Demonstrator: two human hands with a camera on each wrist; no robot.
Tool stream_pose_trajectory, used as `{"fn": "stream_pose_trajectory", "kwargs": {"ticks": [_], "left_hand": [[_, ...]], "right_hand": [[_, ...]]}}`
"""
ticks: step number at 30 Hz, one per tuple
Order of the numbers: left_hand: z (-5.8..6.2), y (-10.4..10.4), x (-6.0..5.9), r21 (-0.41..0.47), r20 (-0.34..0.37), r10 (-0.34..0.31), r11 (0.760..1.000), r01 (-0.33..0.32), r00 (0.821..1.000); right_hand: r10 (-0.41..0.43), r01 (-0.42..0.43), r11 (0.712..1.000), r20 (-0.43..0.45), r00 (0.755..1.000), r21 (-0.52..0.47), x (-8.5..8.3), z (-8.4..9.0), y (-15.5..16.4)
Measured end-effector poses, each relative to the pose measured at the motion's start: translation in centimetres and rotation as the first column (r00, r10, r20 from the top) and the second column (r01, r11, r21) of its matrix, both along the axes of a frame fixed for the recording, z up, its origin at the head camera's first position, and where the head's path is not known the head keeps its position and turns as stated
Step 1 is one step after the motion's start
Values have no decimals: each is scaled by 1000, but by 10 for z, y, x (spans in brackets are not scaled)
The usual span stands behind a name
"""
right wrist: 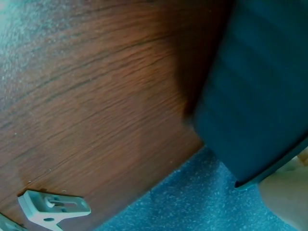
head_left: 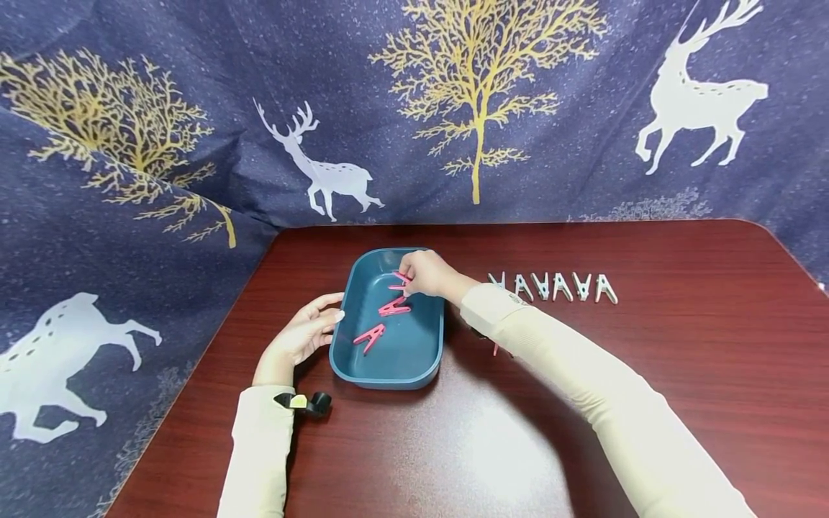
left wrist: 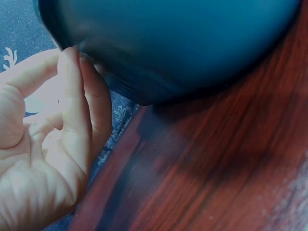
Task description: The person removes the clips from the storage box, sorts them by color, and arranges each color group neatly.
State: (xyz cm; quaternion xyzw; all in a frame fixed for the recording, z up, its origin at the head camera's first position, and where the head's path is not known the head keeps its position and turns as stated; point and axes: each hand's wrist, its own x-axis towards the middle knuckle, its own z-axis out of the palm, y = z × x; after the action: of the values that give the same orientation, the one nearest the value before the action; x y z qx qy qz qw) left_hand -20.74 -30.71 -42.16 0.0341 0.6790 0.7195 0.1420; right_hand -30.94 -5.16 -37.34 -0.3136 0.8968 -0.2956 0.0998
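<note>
Resting against the teal tray's (head_left: 414, 363) left rim, your left hand (head_left: 304, 334) lies with relaxed, nearly straight fingers. Inside the tray, your right hand (head_left: 424, 273) pinches a pink clothespin (head_left: 400, 279) at the far end; two more pink clothespins (head_left: 382, 321) lie near it. Right of the tray, white clothespins (head_left: 560, 286) line the table (head_left: 680, 374).

Tabletop (head_left: 680, 374) w/ bare wood across the near and right side: wide room for a hand there. Blue tray (head_left: 388, 374) sits left of centre, walls block low sideways entry; open from above. Left hand (head_left: 304, 334) fills the gap left of the tray, right hand (head_left: 424, 273) and forearm cross its far-right corner. Row of white pegs (head_left: 557, 286) bars the far strip, right of the tray. Cloth backdrop (head_left: 162, 216) closes far and left edges.
</note>
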Motion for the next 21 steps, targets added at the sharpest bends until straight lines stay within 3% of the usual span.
{"fn": "stream_pose_trajectory", "kwargs": {"ticks": [9, 21], "left_hand": [[0, 1, 1, -13, -2, -6, 1000, 6, 1000], [-3, -1, -2, 6, 9, 2, 1000, -2, 1000]], "right_hand": [[-12, 14, 997, 30, 999, -73, 5, 3, 5], [4, 3, 994, 63, 998, -113, 20, 21, 20]]}}
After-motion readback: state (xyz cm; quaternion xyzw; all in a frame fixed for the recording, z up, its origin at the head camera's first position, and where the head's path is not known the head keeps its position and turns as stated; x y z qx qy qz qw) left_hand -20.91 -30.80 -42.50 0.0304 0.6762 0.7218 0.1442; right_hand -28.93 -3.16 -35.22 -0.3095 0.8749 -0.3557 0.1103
